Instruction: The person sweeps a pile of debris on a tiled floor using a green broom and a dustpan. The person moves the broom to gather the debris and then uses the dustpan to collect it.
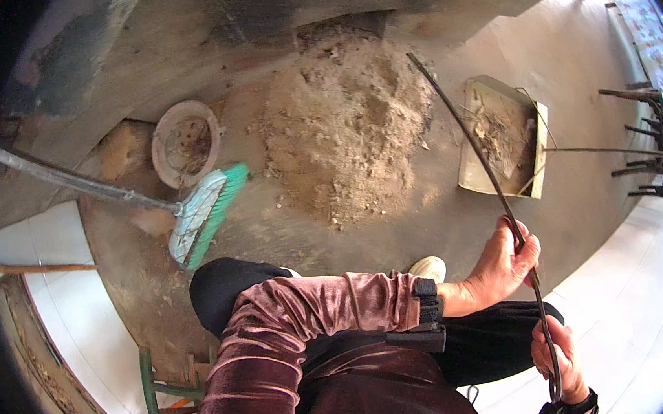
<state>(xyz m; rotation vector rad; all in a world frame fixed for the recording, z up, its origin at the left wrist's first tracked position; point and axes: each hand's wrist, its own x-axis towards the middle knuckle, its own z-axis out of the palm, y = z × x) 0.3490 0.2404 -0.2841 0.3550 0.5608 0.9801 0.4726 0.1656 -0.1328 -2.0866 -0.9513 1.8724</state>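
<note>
Both my hands grip a long, thin dark rod (476, 141), which looks like a metal fire poker. My left hand (494, 269) is reached across my body and closed around its middle part. Lower down, my right hand (560, 352) holds it near its bent end. The far tip of the rod is up at the right edge of a large heap of grey-brown ash (354, 128). That heap spreads over the floor from a dark, low opening (345, 25) in a sooty wall.
Right of the heap lies a dustpan (467, 178) with debris and a long thin handle. To the left are a broom (199, 215) with green bristles and a round basin (159, 154) holding residue. A green-framed chair (150, 394) stands by my left side; more chairs (651, 143) are far right.
</note>
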